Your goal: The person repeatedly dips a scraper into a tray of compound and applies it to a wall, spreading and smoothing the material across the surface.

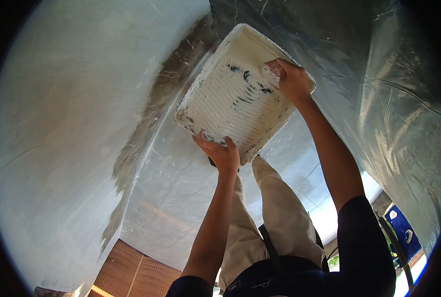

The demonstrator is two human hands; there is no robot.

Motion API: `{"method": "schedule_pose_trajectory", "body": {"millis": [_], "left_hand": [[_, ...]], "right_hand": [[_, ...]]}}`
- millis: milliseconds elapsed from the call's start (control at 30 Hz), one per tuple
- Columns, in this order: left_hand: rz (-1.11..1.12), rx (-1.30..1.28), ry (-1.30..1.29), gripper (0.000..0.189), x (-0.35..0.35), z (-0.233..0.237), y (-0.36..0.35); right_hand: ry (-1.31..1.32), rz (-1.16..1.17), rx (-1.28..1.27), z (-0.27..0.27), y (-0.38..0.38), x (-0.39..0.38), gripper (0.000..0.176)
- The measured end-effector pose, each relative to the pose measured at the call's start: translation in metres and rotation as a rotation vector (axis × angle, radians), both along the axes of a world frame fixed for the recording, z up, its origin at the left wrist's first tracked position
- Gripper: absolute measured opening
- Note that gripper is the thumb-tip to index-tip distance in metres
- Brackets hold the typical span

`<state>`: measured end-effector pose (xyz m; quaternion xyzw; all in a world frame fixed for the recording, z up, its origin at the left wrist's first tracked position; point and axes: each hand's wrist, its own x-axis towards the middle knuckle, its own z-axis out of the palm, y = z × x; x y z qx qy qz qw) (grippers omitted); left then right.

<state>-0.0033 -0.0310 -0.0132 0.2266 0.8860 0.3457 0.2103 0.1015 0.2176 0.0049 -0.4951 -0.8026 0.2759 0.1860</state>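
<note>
A white, paint-smeared tray (220, 106) with a ridged floor and dark worn patches is held tilted in front of me. My left hand (219, 151) grips its lower left edge, thumb and fingers over the rim. Near the tray's upper right side, my right hand (293, 80) is closed on a reddish, paint-covered object (273, 72), which lies against the inside of the tray. What exactly this object is cannot be made out.
A partly painted wall (81, 109) rises at the left, with a bare dark strip along its lower edge. Plastic sheeting (393, 114) hangs at the right. Below are the tiled floor (166, 198), my legs and a brown woven panel (131, 270).
</note>
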Motion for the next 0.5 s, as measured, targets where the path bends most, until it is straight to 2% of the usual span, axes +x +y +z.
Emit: {"method": "schedule_pose_trajectory", "body": {"millis": [367,500], "left_hand": [[0.052,0.011,-0.05,0.077,0.003,0.007,0.009],[0.059,0.044,-0.081,0.077,0.0,0.007,0.009]], "right_hand": [[-0.052,0.107,0.024,-0.015,0.012,-0.005,0.033],[-0.046,0.059,-0.009,-0.014,0.012,-0.004,0.034]]}}
